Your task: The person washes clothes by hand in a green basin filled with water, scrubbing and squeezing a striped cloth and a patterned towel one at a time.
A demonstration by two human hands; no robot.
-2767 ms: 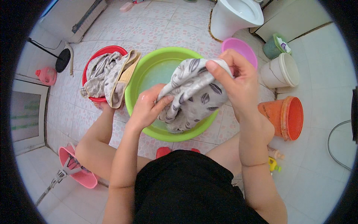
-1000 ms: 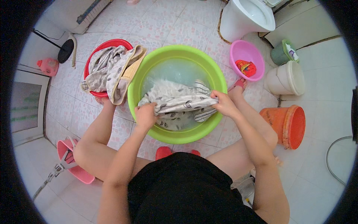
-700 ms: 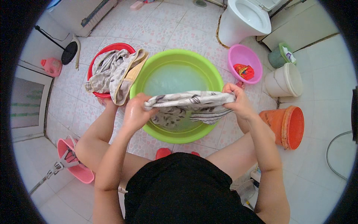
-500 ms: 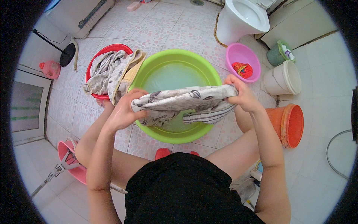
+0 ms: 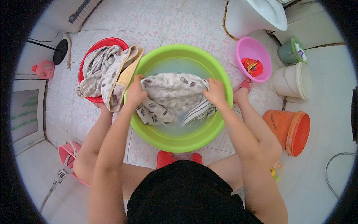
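Note:
A white cloth printed with grey leaves, with a striped part, hangs between my hands into a big green basin. Its lower folds lie in cloudy, bluish-white water. My left hand is closed on the cloth's left upper corner, by the basin's left wall. At the right side, my right hand grips the other upper corner, inside the rim. Similar leaf-printed fabric with yellow edging is heaped in a red basin to the left and spills over its side.
A pink basin holding a red packet stands at the right, near a white bucket. An orange bucket lies tipped beside my right leg. The toilet is at the far right, a pink bucket at the left.
Both hands have come down and closer together, lowering the cloth from above the basin into the water. The view has shifted slightly.

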